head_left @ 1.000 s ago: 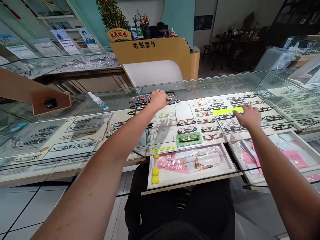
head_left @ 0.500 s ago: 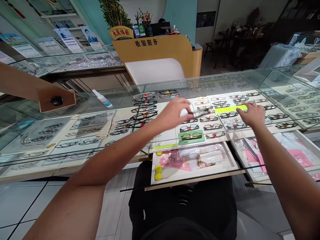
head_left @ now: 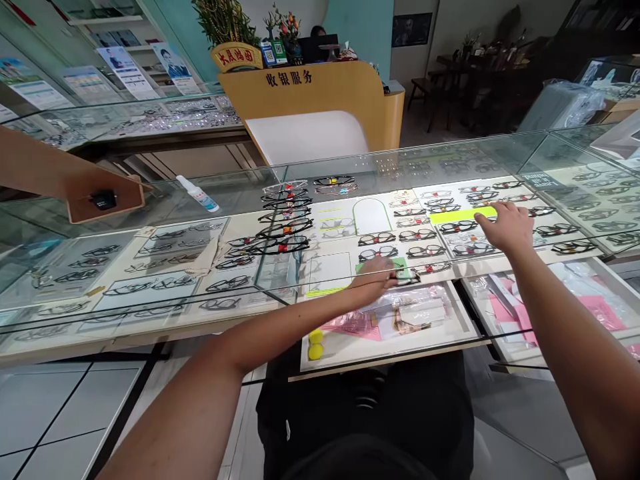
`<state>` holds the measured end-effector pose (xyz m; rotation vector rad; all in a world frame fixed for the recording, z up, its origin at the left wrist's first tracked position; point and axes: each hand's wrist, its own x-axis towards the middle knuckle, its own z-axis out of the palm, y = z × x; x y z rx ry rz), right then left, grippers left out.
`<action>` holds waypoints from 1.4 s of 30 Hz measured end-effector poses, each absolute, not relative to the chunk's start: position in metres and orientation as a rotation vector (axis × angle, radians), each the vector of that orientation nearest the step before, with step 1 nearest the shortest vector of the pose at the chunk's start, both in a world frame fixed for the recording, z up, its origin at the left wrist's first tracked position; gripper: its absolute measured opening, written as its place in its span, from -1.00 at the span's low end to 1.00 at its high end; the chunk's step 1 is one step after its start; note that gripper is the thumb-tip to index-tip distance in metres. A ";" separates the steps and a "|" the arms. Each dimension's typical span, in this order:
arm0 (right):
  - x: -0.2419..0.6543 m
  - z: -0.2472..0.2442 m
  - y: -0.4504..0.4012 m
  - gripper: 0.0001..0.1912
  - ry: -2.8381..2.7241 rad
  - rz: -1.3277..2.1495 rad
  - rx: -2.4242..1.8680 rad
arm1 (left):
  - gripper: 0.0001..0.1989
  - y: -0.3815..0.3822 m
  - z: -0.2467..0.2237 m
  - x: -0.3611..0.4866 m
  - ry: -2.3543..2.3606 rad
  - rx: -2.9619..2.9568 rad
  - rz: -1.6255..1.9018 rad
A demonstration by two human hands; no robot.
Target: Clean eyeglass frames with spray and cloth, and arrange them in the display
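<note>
My left hand point(head_left: 373, 279) reaches over the front edge of the display, fingers pinched on a dark-rimmed pair of glasses point(head_left: 409, 275) that partly shows beyond the fingertips. Beneath lies a green card point(head_left: 403, 265), partly hidden by the hand. My right hand point(head_left: 507, 227) is spread at the right end of a yellow strip point(head_left: 463, 215), above the rows of glasses, holding nothing visible. Between the two hands sit several glasses with red tags, one pair point(head_left: 418, 235) near the middle. A white arched card point(head_left: 371, 217) lies further back.
An open drawer point(head_left: 440, 333) with plastic packets and yellow round cases juts out below; another point(head_left: 595, 313) is at right. Stacked glasses point(head_left: 285, 230) stand left of centre. A white bottle point(head_left: 199, 195) rests on the glass top. A person's head shows behind the counter point(head_left: 325, 93).
My left hand has moved down and toward me from the arched card to the green card, with glasses in its fingers. My right hand has stayed nearly still.
</note>
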<state>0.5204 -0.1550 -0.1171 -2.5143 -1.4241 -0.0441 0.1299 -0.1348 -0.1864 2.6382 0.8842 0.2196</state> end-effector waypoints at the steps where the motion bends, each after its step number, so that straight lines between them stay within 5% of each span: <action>1: 0.520 -0.117 -0.155 -0.11 -1.421 -0.050 -2.511 | -0.80 -0.118 -0.193 0.132 0.958 2.664 0.234; 12: 0.515 -0.115 -0.155 -0.12 -1.410 -0.093 -2.526 | -0.67 0.017 -0.240 0.149 1.465 2.743 0.322; 25: 0.512 -0.117 -0.155 -0.18 -1.410 -0.124 -2.502 | -0.68 0.074 -0.271 0.183 1.630 2.658 0.249; 34: 0.511 -0.116 -0.156 -0.18 -1.408 -0.118 -2.509 | -0.64 0.047 -0.240 0.184 1.549 2.602 0.339; 42: 0.513 -0.117 -0.156 -0.15 -1.409 -0.107 -2.492 | -0.56 -0.064 -0.198 0.177 1.105 2.532 0.115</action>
